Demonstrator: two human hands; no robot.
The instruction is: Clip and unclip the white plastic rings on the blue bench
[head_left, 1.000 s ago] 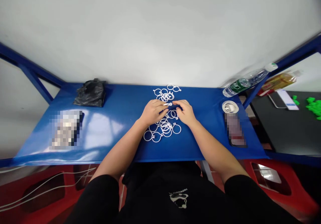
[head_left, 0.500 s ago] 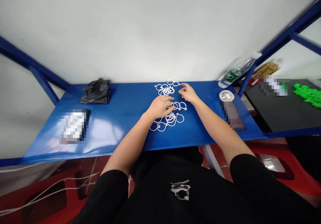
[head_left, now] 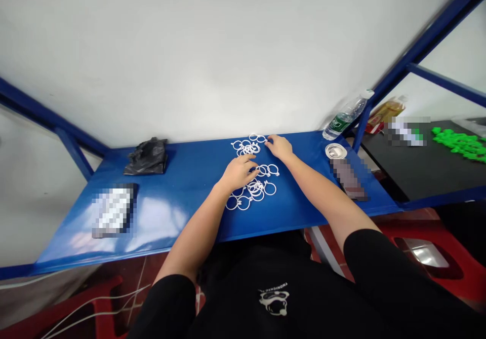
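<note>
White plastic rings with small tabs lie in loose groups on the blue table (head_left: 190, 177). My right hand (head_left: 280, 148) is at the far group, its thumb and fingertips drawn together on the edge of a white ring (head_left: 261, 139). Beside that ring lies a small cluster of overlapping rings (head_left: 248, 148). My left hand (head_left: 238, 172) hovers low or rests between the groups, palm down and fingers apart; contact is unclear. Just right of its fingertips are more rings (head_left: 273, 170). The nearest group (head_left: 243, 203) spreads below my left hand, which partly covers it.
A black plastic bag (head_left: 147, 156) and a blurred-out flat item (head_left: 114, 210) lie at left. On the right are a water bottle (head_left: 343, 120), a coiled white cable (head_left: 336, 151) and a blurred dark object (head_left: 348, 178). Green pieces (head_left: 457, 142) lie on the neighbouring black table.
My right hand has closed in on the far ring, its extended finger now drawn toward the thumb. My left hand stays nearly in place over the rings. The whole view has shifted slightly.
</note>
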